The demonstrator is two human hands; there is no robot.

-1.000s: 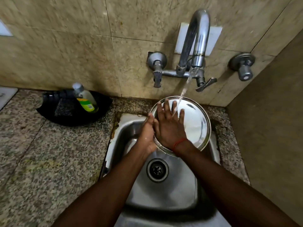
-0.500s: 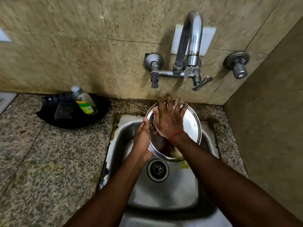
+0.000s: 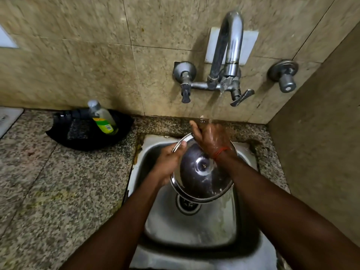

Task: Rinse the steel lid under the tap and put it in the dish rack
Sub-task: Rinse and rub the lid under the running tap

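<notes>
Rinsing step: left hand [image 3: 167,162] grips the lid [image 3: 202,172] rim over the sink [image 3: 194,227]; right hand [image 3: 212,139], open, rubs it under the tap [image 3: 229,55]. Next, probably finding the rack, unseen.

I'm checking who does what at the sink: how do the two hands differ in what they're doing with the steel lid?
The left hand grips the steel lid at its left rim, thumb over the edge; the right hand lies open and flat across the lid's upper part. The tap stream lands on the right hand, which looks wet and glossy; the left hand sits beside the stream. Both touch the lid above the sink.
</notes>
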